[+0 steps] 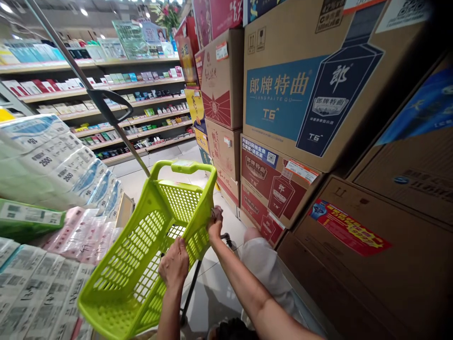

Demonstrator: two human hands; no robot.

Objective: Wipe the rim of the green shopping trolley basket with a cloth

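Observation:
A lime-green plastic shopping basket (150, 196) with slotted walls sits tilted in front of me, with nothing visible inside it. My left hand (175, 264) is closed over the basket's near side rim. Farther along that side, my right hand (214, 224) is wrapped round the rim near the corner by the raised handle. Its fingers are partly hidden by the basket. Dark metal legs (193, 288) and a small caster (227, 240) show below. Behind the basket, a long metal pole (123, 141) with a black looped grip (115, 105) slants to the upper left.
Cardboard liquor cartons (276, 123) are stacked high close on the right. Wrapped tissue packs (63, 165) pile up on the left. Shelves (141, 85) of small boxes stand at the back, beyond the tiled floor (173, 153). Light fabric (264, 264) over a knee shows below.

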